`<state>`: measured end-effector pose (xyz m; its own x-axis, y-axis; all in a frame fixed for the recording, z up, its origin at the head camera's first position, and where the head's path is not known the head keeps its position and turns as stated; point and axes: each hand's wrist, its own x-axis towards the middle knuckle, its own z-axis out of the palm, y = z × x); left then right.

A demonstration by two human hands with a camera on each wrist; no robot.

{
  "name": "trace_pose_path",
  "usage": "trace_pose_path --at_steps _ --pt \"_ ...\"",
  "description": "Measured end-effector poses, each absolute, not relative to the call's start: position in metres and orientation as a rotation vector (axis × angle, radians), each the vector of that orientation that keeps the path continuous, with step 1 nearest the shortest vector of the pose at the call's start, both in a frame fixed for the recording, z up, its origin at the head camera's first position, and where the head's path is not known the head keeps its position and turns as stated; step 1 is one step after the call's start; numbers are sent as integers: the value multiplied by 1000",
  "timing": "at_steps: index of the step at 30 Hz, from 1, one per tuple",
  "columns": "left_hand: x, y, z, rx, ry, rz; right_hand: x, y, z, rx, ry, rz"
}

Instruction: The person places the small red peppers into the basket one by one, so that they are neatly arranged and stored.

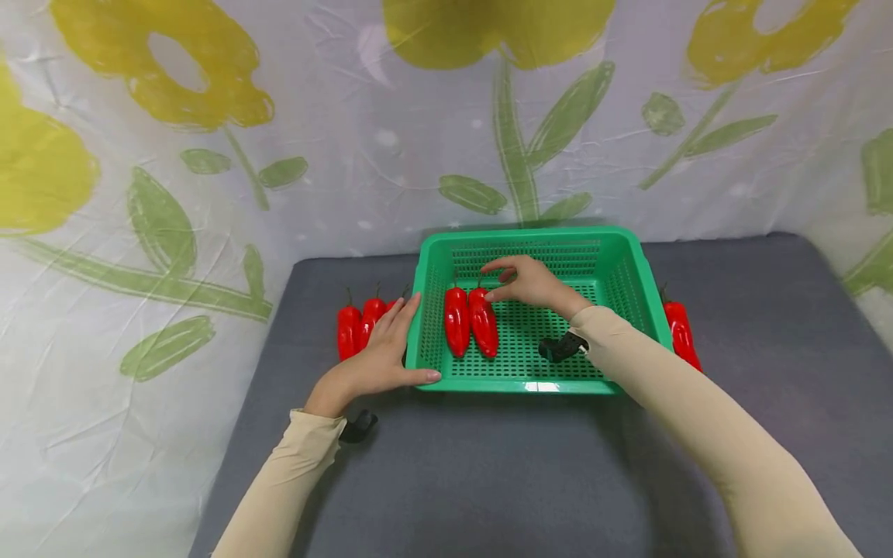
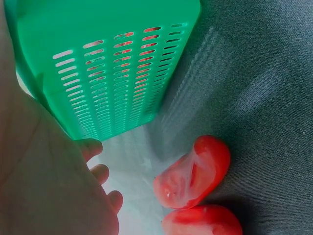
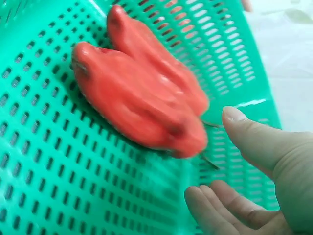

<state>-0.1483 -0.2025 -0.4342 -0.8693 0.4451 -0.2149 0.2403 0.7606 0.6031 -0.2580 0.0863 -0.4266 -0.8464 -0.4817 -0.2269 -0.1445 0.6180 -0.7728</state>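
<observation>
A green plastic basket (image 1: 530,387) with slotted walls stands on the table. Inside, toward its left wall, two glossy red peppers (image 1: 456,322) lie side by side. My right hand (image 1: 528,282) hovers over the basket by the stem end of the right-hand red pepper (image 3: 137,100). In the right wrist view its thumb and fingers are spread apart, with nothing held between them. My left hand (image 1: 380,355) rests on the basket's left rim, fingers fairly straight, thumb along the front corner. In the left wrist view the basket's outer wall (image 2: 107,19) faces the palm.
Left of the basket lie more red peppers (image 1: 348,332), partly hidden by the left hand. Another red pepper (image 1: 682,335) is outside the right wall, half covered by the basket and sleeve. A flower-printed cloth (image 1: 391,178) hangs behind the grey table (image 1: 481,465).
</observation>
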Motion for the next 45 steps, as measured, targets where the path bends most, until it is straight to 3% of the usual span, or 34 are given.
trace_pose_path --at_steps 11,25,33,45 --pt "-150 -199 -433 518 2600 810 -253 136 -389 -486 2492 -1165" --pt "-152 -197 -434 489 2593 792 -227 253 -350 -302 2662 -1148" --pt "-152 -198 -434 481 2605 782 -211 309 -366 -167 2739 -1136" --pt "-149 -200 -433 468 2612 787 -192 346 -429 -172 2652 -1013"
